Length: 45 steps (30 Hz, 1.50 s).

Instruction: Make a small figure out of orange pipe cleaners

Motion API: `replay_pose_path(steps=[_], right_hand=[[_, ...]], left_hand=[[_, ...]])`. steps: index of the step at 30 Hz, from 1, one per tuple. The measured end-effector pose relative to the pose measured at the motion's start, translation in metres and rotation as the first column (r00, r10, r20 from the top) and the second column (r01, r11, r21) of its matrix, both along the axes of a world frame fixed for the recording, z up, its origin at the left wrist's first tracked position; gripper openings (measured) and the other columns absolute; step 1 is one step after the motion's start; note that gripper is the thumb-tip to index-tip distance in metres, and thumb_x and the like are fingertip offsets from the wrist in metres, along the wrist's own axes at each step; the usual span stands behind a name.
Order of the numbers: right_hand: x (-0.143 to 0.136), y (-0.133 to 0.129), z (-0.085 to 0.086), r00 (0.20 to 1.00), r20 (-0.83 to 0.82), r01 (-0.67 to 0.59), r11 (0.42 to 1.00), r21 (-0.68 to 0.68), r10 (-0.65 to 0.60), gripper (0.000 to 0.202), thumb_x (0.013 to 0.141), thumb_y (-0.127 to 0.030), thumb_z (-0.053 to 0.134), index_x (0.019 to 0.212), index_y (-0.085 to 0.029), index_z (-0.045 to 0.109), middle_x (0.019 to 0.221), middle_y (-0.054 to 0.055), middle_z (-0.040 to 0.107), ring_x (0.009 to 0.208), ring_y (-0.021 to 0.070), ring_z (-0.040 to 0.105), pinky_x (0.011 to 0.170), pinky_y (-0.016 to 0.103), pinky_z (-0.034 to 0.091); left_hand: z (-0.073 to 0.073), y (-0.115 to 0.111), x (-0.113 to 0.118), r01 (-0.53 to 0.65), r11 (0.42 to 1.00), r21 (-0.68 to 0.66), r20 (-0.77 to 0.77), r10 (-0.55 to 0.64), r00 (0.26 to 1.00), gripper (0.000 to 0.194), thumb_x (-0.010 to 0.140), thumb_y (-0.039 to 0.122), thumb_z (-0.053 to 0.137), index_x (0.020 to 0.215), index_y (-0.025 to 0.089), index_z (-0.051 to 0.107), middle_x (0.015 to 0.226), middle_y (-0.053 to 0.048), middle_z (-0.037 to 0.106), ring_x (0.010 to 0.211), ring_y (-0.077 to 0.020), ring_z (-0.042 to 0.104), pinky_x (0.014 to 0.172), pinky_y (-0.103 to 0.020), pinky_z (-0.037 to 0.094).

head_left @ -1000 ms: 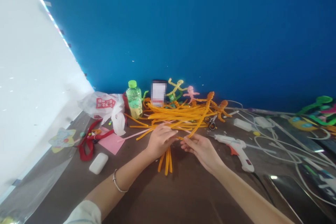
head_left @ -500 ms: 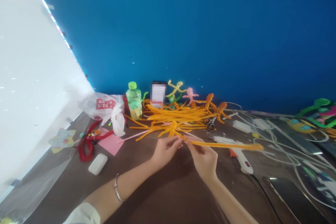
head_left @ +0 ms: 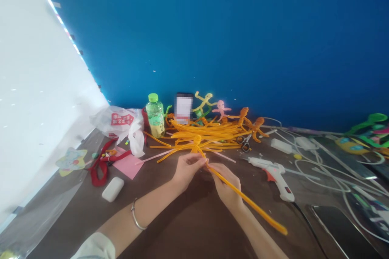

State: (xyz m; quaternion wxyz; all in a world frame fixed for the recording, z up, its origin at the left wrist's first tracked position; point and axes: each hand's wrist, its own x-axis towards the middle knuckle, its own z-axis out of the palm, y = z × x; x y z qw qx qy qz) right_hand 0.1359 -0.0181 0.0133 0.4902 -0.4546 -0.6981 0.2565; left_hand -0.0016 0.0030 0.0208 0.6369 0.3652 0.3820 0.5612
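My left hand (head_left: pixel 188 170) pinches the lower part of an orange pipe-cleaner figure (head_left: pixel 197 142), whose rounded top rises above my fingertips. Close beside it, my right hand (head_left: pixel 225 184) is closed on an orange pipe-cleaner strand (head_left: pixel 258 209) that leaves the figure and slants down to the right across that hand. The fingertips of both hands nearly meet. Just behind them lies a pile of loose orange pipe cleaners (head_left: pixel 206 130), with a few pink ones among them.
A green-capped bottle (head_left: pixel 155 117), plastic bag (head_left: pixel 118 121) and finished figures (head_left: pixel 221 109) stand behind. White case (head_left: pixel 113 189), pink paper (head_left: pixel 129 166) and red ribbon (head_left: pixel 99 174) lie left. Scissors (head_left: pixel 244 145), glue gun (head_left: pixel 276 176), cables and a phone (head_left: pixel 340 230) are right.
The long orange strand has swung from pointing right to slanting down and right. Both hands and the figure have shifted slightly left.
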Motion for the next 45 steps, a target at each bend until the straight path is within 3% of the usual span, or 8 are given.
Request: replay_pose_path(steps=[4,8,14,21,29,33,39,45], right_hand=[[0.003,-0.004,0.001,0.997,-0.074,0.028,0.998,-0.048,-0.032,0.013,0.080,-0.025,0.054,0.082,-0.023,0.066,0.087,0.005,0.066,0.079,0.0195,0.062,0.071,0.033,0.051],[0.003,-0.006,0.002,0.976,-0.190,0.065,0.975,-0.213,-0.106,0.015,0.076,-0.031,0.059,0.081,-0.019,0.066,0.079,0.006,0.067,0.068,0.0185,0.063,0.066,0.031,0.052],[0.003,-0.005,-0.003,0.892,-0.440,-0.088,0.916,-0.393,-0.103,0.021,0.071,-0.035,0.065,0.078,-0.016,0.065,0.064,0.005,0.066,0.059,0.0176,0.062,0.061,0.031,0.051],[-0.003,-0.007,0.006,0.645,-0.755,-0.376,0.812,-0.447,-0.117,0.017,0.060,-0.029,0.075,0.069,-0.019,0.065,0.063,0.000,0.063,0.054,0.0100,0.056,0.054,0.022,0.047],[-0.006,-0.009,0.006,0.527,-0.838,-0.532,0.714,-0.455,-0.142,0.016,0.066,-0.029,0.072,0.063,-0.016,0.063,0.058,-0.002,0.054,0.051,0.0050,0.048,0.050,0.016,0.042],[-0.008,-0.009,0.006,0.481,-0.853,-0.561,0.677,-0.476,-0.201,0.020,0.063,-0.026,0.074,0.078,-0.018,0.064,0.059,-0.003,0.051,0.048,0.0036,0.042,0.047,0.015,0.040],[-0.015,-0.011,0.002,0.412,-0.873,-0.504,0.732,-0.458,-0.262,0.012,0.067,-0.022,0.071,0.070,-0.020,0.059,0.064,-0.004,0.052,0.051,0.0037,0.043,0.048,0.015,0.040],[-0.014,-0.009,0.002,0.534,-0.809,-0.350,0.807,-0.477,-0.247,0.013,0.067,-0.025,0.070,0.071,-0.019,0.059,0.065,-0.002,0.057,0.056,0.0057,0.049,0.055,0.017,0.043]], left_hand=[[0.006,-0.004,0.002,0.043,0.998,0.054,-0.028,-0.041,0.999,0.030,0.059,0.034,0.072,0.078,0.011,0.068,0.068,-0.005,0.067,0.059,-0.0140,0.060,0.062,-0.029,0.049],[0.005,-0.007,0.006,0.085,0.995,0.060,0.003,-0.086,0.996,0.028,0.060,0.035,0.071,0.076,0.013,0.068,0.069,-0.004,0.066,0.062,-0.0152,0.061,0.064,-0.030,0.050],[0.005,-0.008,0.005,0.092,0.995,0.025,0.038,-0.093,0.995,0.026,0.057,0.034,0.074,0.073,0.014,0.068,0.067,-0.003,0.067,0.059,-0.0128,0.058,0.064,-0.028,0.048],[0.007,-0.010,-0.001,0.202,0.979,0.041,0.072,-0.204,0.976,0.024,0.059,0.033,0.072,0.071,0.013,0.068,0.071,-0.004,0.066,0.065,-0.0141,0.059,0.072,-0.031,0.045],[0.000,-0.010,-0.001,0.262,0.965,0.031,0.078,-0.263,0.962,0.022,0.062,0.031,0.071,0.075,0.014,0.067,0.068,-0.002,0.066,0.062,-0.0131,0.058,0.071,-0.030,0.046],[-0.002,-0.010,-0.002,0.272,0.961,0.049,0.003,-0.273,0.962,0.020,0.064,0.031,0.069,0.076,0.015,0.068,0.072,-0.003,0.067,0.068,-0.0150,0.060,0.077,-0.031,0.045],[-0.004,-0.011,0.001,0.165,0.986,0.031,0.010,-0.165,0.986,0.021,0.063,0.032,0.069,0.076,0.016,0.066,0.076,-0.003,0.068,0.074,-0.0164,0.062,0.080,-0.033,0.045],[-0.008,-0.005,0.001,0.102,0.989,0.105,-0.136,-0.087,0.987,0.021,0.064,0.031,0.069,0.077,0.015,0.066,0.087,-0.008,0.067,0.086,-0.0209,0.060,0.085,-0.037,0.044]])
